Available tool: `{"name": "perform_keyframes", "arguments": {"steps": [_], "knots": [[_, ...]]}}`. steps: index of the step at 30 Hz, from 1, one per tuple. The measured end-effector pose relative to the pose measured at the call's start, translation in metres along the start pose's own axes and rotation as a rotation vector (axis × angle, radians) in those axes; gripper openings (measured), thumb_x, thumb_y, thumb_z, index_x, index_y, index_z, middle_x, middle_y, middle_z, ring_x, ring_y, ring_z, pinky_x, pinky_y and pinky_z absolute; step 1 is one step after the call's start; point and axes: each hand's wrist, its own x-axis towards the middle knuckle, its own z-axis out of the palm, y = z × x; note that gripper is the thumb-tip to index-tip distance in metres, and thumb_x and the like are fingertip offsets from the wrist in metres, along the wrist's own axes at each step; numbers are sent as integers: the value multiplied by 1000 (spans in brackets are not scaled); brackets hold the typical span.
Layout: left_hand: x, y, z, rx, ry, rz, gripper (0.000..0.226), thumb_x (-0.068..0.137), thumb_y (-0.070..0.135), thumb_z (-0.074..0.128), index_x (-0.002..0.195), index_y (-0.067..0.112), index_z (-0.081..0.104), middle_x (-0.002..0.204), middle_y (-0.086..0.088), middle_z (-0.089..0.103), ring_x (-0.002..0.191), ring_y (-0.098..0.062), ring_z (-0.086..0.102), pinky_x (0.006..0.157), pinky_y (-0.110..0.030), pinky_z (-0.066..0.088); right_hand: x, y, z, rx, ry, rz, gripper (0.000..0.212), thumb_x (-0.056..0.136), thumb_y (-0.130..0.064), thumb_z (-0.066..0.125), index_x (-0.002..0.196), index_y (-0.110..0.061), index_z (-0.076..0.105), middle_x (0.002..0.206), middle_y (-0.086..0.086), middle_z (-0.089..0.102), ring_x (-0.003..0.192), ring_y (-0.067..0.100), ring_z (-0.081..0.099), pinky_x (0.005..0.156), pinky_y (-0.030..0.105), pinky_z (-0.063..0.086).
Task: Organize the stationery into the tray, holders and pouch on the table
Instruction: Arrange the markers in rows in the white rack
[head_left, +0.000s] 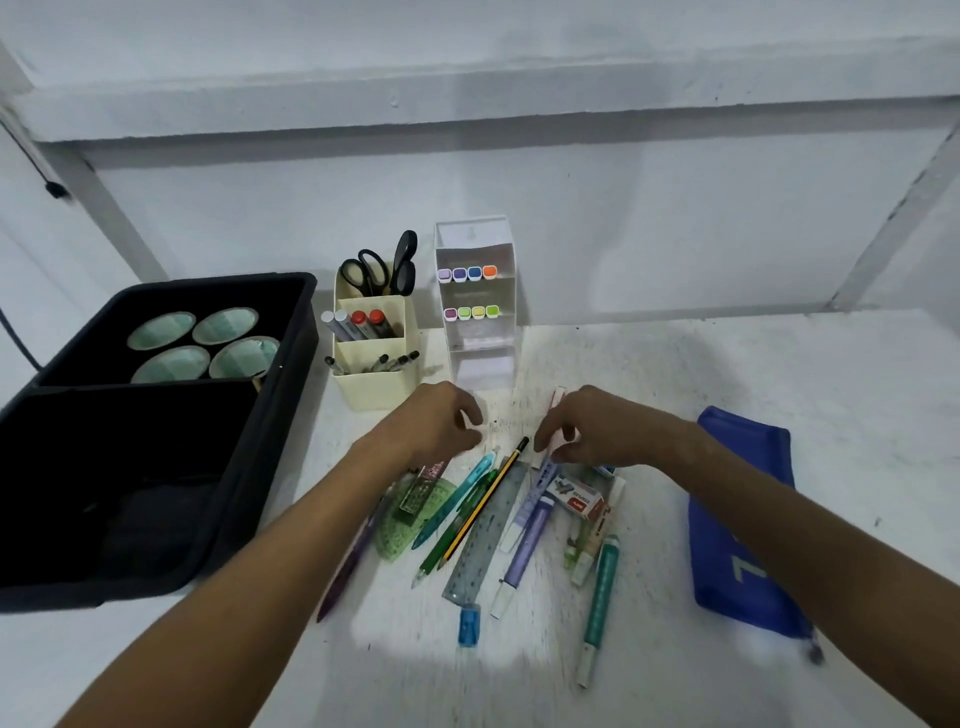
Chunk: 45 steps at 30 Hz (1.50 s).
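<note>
Loose stationery lies in a heap on the white table: a clear ruler (483, 540), a yellow-black pencil (488, 504), teal and green pens (457, 499), a green protractor (410, 525), a staples box (579, 501), a lilac pen (524, 551), a teal marker (600, 587) and a blue sharpener (468, 626). My right hand (592, 428) hovers over the heap's far end, its fingers closed around a white-and-pink pen (558, 397). My left hand (441, 423) is just left of it, fingers curled and apart, with nothing visible in them.
A black tray (291, 332) at left holds several round teal-lined cups (171, 364). Behind the heap stand a cream holder (374, 384) with scissors and markers and a white tiered holder (480, 364) with coloured markers. A blue pouch (737, 519) lies at right. A wall runs behind.
</note>
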Motion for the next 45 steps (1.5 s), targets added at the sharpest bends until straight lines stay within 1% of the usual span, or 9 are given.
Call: {"name": "perform_keyframes", "arguments": {"steps": [4, 9, 15, 19, 25, 29, 32, 38, 45], "knots": [[10, 13, 6, -50, -27, 53, 26, 86, 30, 70, 110, 20, 70, 97, 1, 68, 79, -10, 57, 72, -19, 40, 1, 0, 10, -82, -79, 4, 26, 84, -19, 66, 109, -26, 69, 118, -7, 63, 103, 9, 55, 87, 21, 44], [30, 30, 16, -88, -60, 101, 26, 86, 33, 70, 108, 20, 72, 99, -3, 72, 87, -15, 63, 72, -20, 40, 1, 9, 17, -122, -31, 21, 26, 86, -18, 64, 109, -27, 68, 116, -7, 63, 93, 3, 42, 81, 20, 35], [53, 40, 31, -135, -14, 40, 45, 83, 42, 71, 120, 17, 65, 111, -8, 69, 84, -16, 61, 73, -24, 47, -12, 24, 13, -156, -90, 40, 23, 87, -22, 63, 107, -31, 68, 114, -9, 56, 105, 13, 39, 91, 30, 37], [63, 56, 43, -137, 33, -63, 55, 84, 51, 66, 126, 17, 58, 126, -7, 61, 105, -24, 60, 84, -31, 48, -20, 31, 10, -120, -94, 95, 20, 89, -19, 58, 105, -30, 65, 112, -9, 56, 107, 12, 40, 97, 32, 31], [71, 61, 48, -65, 34, -72, 31, 83, 35, 66, 99, 9, 63, 102, -9, 66, 88, -23, 61, 72, -32, 49, -23, 37, 4, 50, -23, 113, 17, 90, -19, 59, 104, -25, 66, 96, -17, 57, 94, 6, 49, 91, 30, 42], [65, 60, 28, -253, 131, -42, 31, 82, 24, 68, 110, 11, 63, 99, -6, 68, 71, -13, 58, 54, -18, 43, -23, 37, -6, 258, 134, 56, 16, 89, -18, 61, 101, -22, 69, 97, -13, 62, 93, 7, 58, 85, 23, 48], [53, 58, 7, -312, 258, 4, 24, 82, 20, 68, 104, 14, 62, 88, -1, 66, 69, -13, 59, 56, -21, 48, -22, 30, -19, 435, 231, 43, 15, 88, -15, 62, 96, -24, 71, 96, -12, 64, 86, 7, 62, 77, 18, 50], [13, 40, -32, -284, 442, 171, 51, 87, 26, 69, 134, 30, 49, 76, 5, 62, 71, -11, 60, 65, -24, 47, -13, 11, -41, 733, 335, 93, 18, 83, -11, 67, 100, -12, 72, 95, 7, 73, 83, 17, 71, 86, 38, 54], [-23, 17, -67, -316, 598, 92, 21, 82, 21, 76, 96, 24, 61, 57, 14, 60, 53, -5, 55, 50, -14, 40, 5, -9, -46, 724, 423, 71, 16, 80, -8, 71, 95, -13, 72, 83, 8, 74, 78, 19, 71, 80, 38, 57]]}}
